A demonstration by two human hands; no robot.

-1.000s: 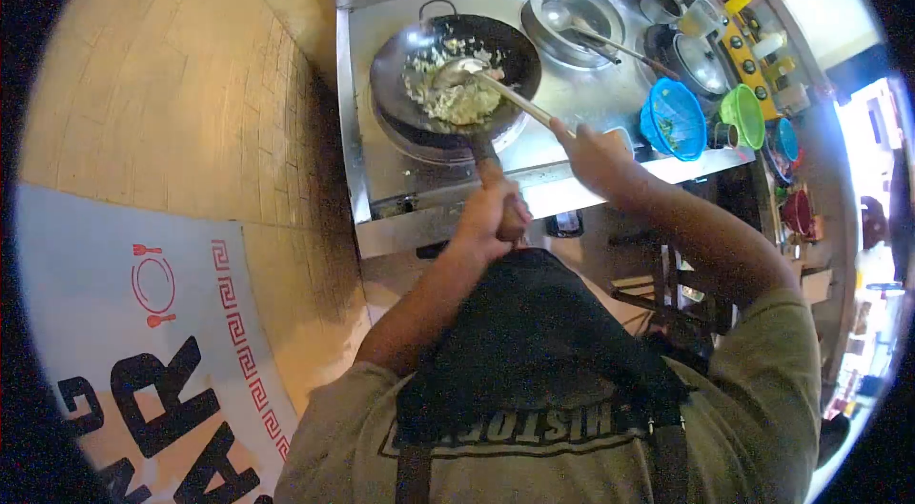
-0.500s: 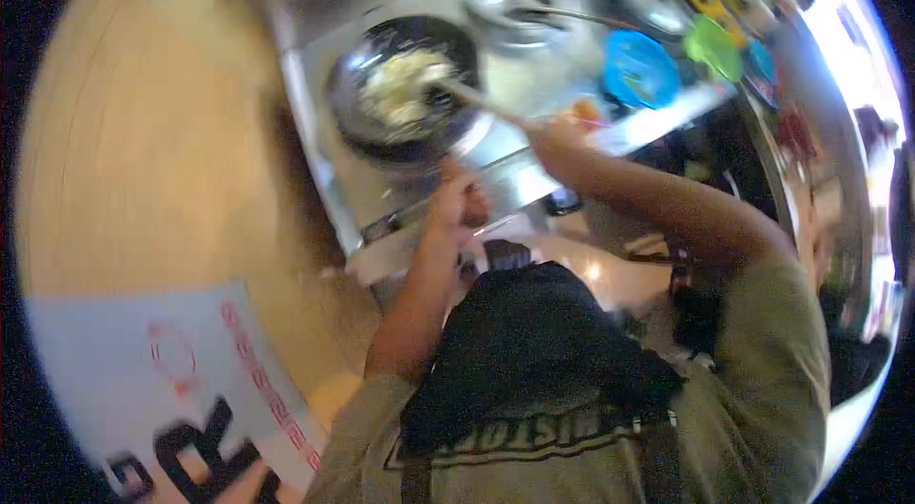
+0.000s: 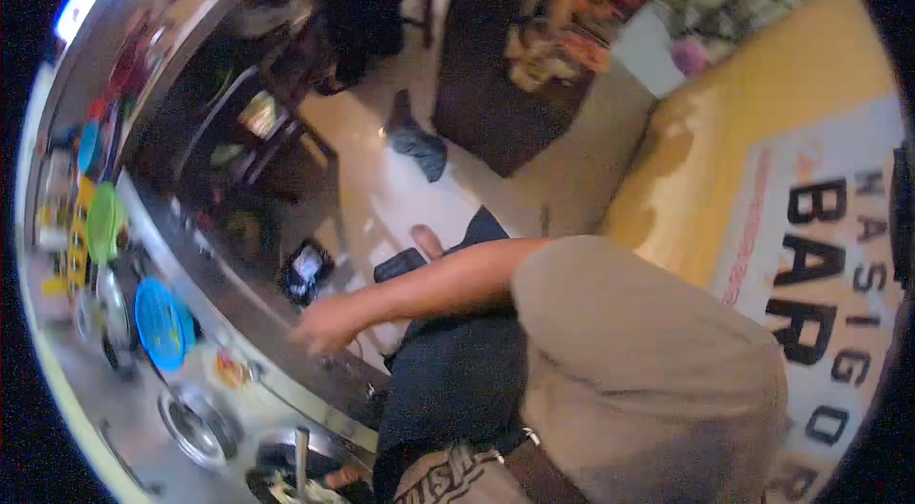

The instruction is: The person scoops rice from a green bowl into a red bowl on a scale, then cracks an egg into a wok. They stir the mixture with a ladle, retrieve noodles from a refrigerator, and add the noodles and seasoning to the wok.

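My right hand [image 3: 329,323] is held out over the floor in front of the counter edge. Its blurred fingers look loosely stretched, with nothing visible in them. Low in the view, a dark wok [image 3: 262,483] with pale food in it is partly cut off. A long-handled spatula [image 3: 302,461] stands in the wok, released from any hand. At the wok's near edge I see a small part of my left hand [image 3: 345,476], apparently closed on it; most of this hand is hidden.
A metal pot [image 3: 195,423], a blue basket [image 3: 164,323] and a green bowl [image 3: 105,223] are on the counter. Below it is a dark shelf [image 3: 257,123]. A dark cabinet [image 3: 486,56] stands across the floor, and a person in dark clothing [image 3: 367,4] is further back.
My view has swung to the right, putting the stove at lower left and the room behind in sight. My right hand has let go of the spatula and moved away from the wok.
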